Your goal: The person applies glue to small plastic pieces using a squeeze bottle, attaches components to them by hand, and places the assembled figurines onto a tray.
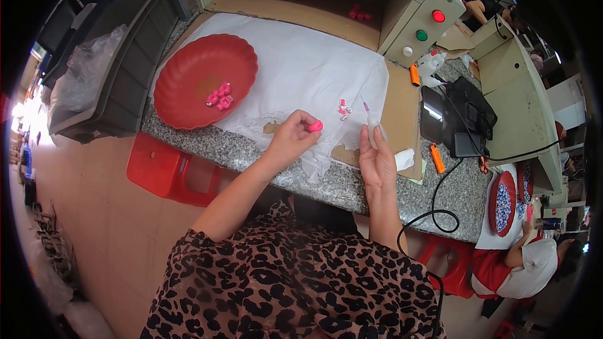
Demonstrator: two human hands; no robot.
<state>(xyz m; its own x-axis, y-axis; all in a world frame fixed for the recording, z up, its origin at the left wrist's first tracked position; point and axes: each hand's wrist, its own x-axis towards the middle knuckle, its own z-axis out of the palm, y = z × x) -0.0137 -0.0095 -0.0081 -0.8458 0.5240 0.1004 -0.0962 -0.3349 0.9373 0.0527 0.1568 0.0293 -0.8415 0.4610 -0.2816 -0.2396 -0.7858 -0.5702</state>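
Note:
Between the thumb and fingers of my left hand (293, 136) is a small bright pink piece (315, 126), held above the white paper (314, 63) near the table's front edge. My right hand (377, 158) is closed around a small translucent bottle (373, 120) with a thin purple needle tip pointing up. Just left of that tip lies a little group of pink and white parts (343, 110). To the left, a red scalloped bowl (177, 88) holds several pink pieces (220, 96) on its bottom.
Behind the paper stands a beige open-fronted box (396, 25) with lit buttons and pink pieces inside. A grey crate (119, 81) is at left. Orange lighters (438, 158), a phone (431, 113) and a black cable (433, 204) lie at right. A co-worker (521, 267) sits far right.

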